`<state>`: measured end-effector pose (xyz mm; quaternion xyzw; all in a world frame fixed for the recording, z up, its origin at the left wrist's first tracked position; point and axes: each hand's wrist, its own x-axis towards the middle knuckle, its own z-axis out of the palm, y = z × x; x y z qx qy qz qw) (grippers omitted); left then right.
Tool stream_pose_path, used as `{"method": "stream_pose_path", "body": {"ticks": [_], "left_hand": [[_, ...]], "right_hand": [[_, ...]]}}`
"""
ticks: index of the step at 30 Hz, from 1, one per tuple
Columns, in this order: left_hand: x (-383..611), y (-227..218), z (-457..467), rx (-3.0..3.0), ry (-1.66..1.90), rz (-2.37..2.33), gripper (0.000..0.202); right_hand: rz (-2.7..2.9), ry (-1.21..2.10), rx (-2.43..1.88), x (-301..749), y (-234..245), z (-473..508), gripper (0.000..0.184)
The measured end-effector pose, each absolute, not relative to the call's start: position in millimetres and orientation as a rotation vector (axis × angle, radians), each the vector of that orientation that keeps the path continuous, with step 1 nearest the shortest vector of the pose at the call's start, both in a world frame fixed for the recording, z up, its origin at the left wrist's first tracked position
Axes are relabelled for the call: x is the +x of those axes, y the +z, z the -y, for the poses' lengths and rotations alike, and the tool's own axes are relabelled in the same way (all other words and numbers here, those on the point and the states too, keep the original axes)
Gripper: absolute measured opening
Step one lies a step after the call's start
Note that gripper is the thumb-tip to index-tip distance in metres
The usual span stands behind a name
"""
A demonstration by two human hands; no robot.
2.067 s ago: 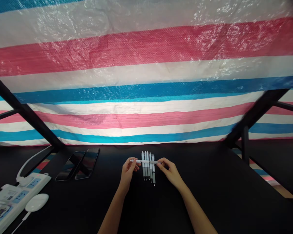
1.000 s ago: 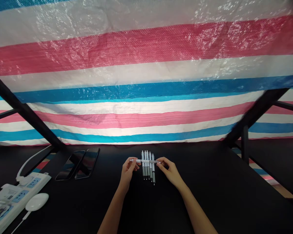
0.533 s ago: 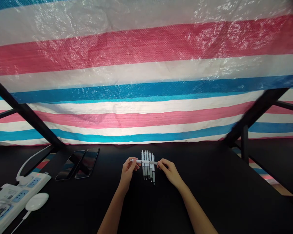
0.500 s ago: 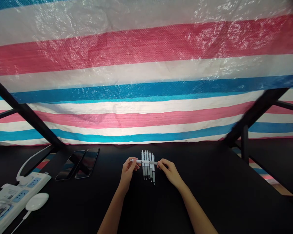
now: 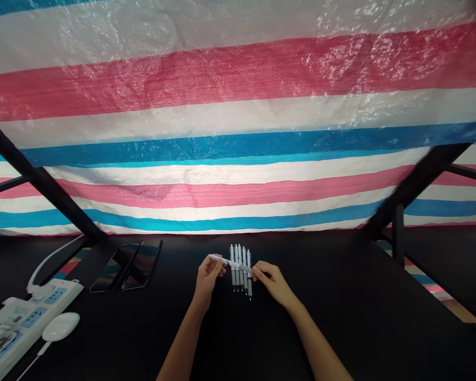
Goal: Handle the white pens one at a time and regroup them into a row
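Five white-and-gray pens lie side by side on the black table, with a sixth pen held across them. Left hand has its fingers pinched on the white end, right hand pinches the gray end. Half a second ago it sat pretty level; now it slants, right end lower in view, so I'd guess it's still being worked, not put down. Can't tell if it's in one piece.
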<state>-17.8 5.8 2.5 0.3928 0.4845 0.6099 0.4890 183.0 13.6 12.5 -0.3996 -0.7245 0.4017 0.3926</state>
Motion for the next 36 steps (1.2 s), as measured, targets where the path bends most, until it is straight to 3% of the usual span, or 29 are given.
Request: {"method": "stream_pose_path", "body": {"ticks": [4,11,23,32,36], "left_hand": [[-16.6,3.8,-5.9,0.805,1.486,-1.124,0.046],[-17.1,12.9,0.4,0.784,1.474,-1.082,0.077],[-17.2,9.3,1.6,0.909,1.385,-1.063,0.05],[-18.1,11.8,3.1,0.915,1.401,-1.053,0.069],[-20.3,6.4,0.0,0.929,1.368,-1.034,0.066]], "right_hand": [[1.878,1.069,-0.97,179.0,16.0,-10.1,0.04],[1.761,1.03,-1.048,183.5,12.8,-13.6,0.037],[1.704,1.015,-1.117,184.8,10.6,-16.0,0.04],[1.658,1.008,-1.124,186.9,3.9,-19.6,0.044],[1.643,1.002,-1.13,187.9,3.1,-19.7,0.044]]}}
